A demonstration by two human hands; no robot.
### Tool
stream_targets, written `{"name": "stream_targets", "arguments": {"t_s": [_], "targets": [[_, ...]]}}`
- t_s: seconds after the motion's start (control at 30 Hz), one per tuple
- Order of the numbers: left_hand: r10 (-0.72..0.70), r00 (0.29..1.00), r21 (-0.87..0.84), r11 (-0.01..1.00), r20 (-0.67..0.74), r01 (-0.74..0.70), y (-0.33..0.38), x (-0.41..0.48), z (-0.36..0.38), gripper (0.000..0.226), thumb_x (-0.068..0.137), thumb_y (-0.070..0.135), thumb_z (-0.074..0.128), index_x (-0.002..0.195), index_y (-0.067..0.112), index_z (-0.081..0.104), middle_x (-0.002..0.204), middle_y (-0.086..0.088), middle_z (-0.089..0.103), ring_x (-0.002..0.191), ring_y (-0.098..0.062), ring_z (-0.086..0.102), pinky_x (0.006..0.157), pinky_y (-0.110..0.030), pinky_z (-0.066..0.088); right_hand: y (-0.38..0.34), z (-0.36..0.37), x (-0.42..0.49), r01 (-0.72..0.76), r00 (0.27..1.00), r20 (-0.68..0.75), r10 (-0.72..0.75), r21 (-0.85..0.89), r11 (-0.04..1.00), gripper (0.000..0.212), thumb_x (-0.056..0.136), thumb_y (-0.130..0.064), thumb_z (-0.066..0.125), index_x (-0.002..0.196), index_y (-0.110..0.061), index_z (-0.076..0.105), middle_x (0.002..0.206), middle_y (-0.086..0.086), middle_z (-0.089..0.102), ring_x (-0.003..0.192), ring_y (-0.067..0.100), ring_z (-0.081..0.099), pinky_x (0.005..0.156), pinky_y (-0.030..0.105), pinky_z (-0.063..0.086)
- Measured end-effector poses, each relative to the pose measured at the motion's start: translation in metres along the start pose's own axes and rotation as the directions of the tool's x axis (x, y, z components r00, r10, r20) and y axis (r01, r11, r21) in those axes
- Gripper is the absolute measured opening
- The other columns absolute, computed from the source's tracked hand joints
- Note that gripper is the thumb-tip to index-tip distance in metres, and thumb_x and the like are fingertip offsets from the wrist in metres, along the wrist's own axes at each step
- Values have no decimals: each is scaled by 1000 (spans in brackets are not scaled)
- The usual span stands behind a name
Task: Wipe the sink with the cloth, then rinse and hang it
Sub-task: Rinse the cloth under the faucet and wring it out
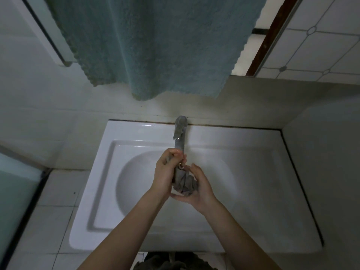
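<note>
Both hands squeeze the gray cloth (184, 182) over the white sink (136, 191) bowl, just under the tap (180, 133) — the left hand (167, 174) grips its top, the right hand (198, 190) cups the bunched bottom.

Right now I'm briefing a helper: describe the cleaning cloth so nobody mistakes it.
Find the white sink; over its basin, below the faucet, two hands meet. The cloth is the small grey wad squeezed between them, unlike the big teal towel hanging above.
</note>
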State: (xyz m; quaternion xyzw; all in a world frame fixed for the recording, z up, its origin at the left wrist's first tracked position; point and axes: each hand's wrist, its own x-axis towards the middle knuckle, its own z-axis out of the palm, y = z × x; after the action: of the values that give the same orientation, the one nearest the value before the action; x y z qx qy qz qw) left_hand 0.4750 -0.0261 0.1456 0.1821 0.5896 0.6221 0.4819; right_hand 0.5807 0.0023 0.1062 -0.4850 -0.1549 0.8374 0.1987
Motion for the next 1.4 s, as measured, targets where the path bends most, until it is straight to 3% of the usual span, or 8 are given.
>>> {"name": "stream_targets", "arguments": {"t_s": [0.1,0.3,0.4,0.47,0.57,0.77,0.97,1.4], "targets": [[73,996,131,988,59,-80,1,-13,8,6,86,10,63,88,7,67,89,-18,69,80,-28,67,75,-34,55,-8,12,-4,-48,992,123,24,195,980,42,80,-46,66,113,-20,66,118,4,65,119,24,57,93,44,48],[96,995,-82,992,-22,-98,9,-22,22,27,96,12,51,80,-9,57,71,-25,59,69,-31,60,73,-37,53,-12,23,6,9,990,131,-56,332,943,29,88,-33,59,72,-10,68,75,5,67,73,17,69,71,29,53],[63,994,-86,994,-90,-71,3,-19,15,39,97,26,50,67,2,57,62,-17,55,63,-26,55,68,-36,49,-11,25,17,126,992,-31,-122,151,980,22,68,-15,74,65,-13,52,69,5,48,62,16,54,62,26,45],[-60,985,-199,980,-164,26,1,-12,10,50,96,35,50,52,12,49,49,-7,48,53,-22,50,66,-35,49,-7,26,19,154,972,-194,-134,93,984,21,79,-7,61,63,-10,48,61,9,49,53,20,52,55,24,45],[-220,950,-422,900,-221,110,-1,-4,12,51,94,31,50,49,18,29,42,2,27,42,-16,29,49,-29,38,-2,31,19,206,937,-320,-137,194,959,19,82,-8,64,69,-6,49,65,14,50,54,23,50,59,30,48],[-208,938,-239,961,-278,142,-12,-7,27,53,92,19,45,43,21,25,38,5,24,35,-13,24,44,-24,24,-12,29,27,222,907,-415,-68,335,916,30,80,-26,69,73,-13,43,61,3,42,45,16,38,51,23,41],[-284,889,-223,951,-358,214,-22,-2,27,43,88,16,46,51,16,25,40,3,26,38,-15,23,45,-21,23,-11,27,30,221,864,-501,-52,285,933,22,79,-5,50,65,-14,35,54,3,33,36,16,30,39,19,40],[-503,689,-407,856,-522,317,-60,17,16,31,81,12,46,55,13,30,49,-3,32,47,-20,28,51,-26,27,8,22,52,292,747,-636,-195,50,955,28,80,1,51,57,-11,41,56,5,42,48,19,38,51,22,35]]}}
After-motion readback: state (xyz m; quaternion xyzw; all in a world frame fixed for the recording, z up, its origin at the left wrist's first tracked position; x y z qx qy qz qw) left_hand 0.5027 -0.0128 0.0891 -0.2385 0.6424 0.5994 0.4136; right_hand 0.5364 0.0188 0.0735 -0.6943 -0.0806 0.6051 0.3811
